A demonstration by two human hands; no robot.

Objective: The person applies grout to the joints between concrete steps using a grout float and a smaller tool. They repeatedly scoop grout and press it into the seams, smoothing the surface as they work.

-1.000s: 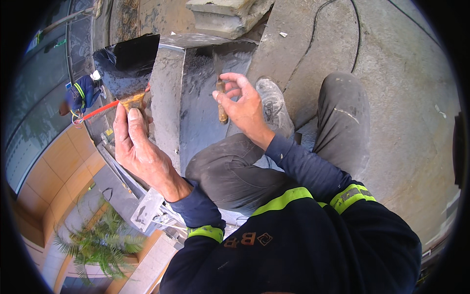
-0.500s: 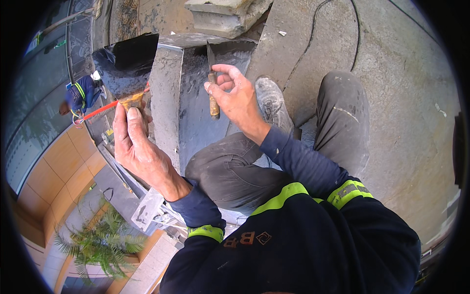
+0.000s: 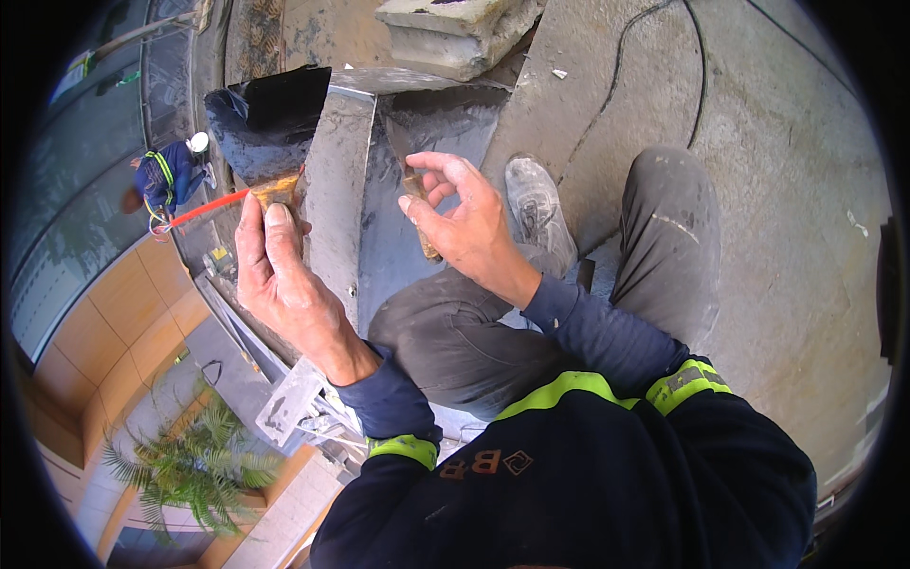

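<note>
My left hand (image 3: 289, 284) grips a worn yellow-brown piece (image 3: 275, 185), possibly a tool handle, just below a dark, mortar-smeared recess (image 3: 265, 114); what the piece joins is unclear. To its right, my right hand (image 3: 455, 218) holds a narrow trowel (image 3: 427, 242) by its wooden handle, with loosely curled fingers and the blade angled up-left. Behind the trowel lies a grey smeared channel (image 3: 379, 266) beside a raised concrete strip (image 3: 332, 199).
A co-worker (image 3: 166, 180) in dark blue with reflective stripes is at far left, near a red bar or line (image 3: 209, 207). A concrete block (image 3: 455, 33) sits above. Cables (image 3: 697, 85) lie on the concrete. A palm (image 3: 190, 455) appears below the edge at lower left.
The view has shifted slightly, moving the scene rightward. The trowel has moved and now tilts further left at its blade. Both hands keep their hold.
</note>
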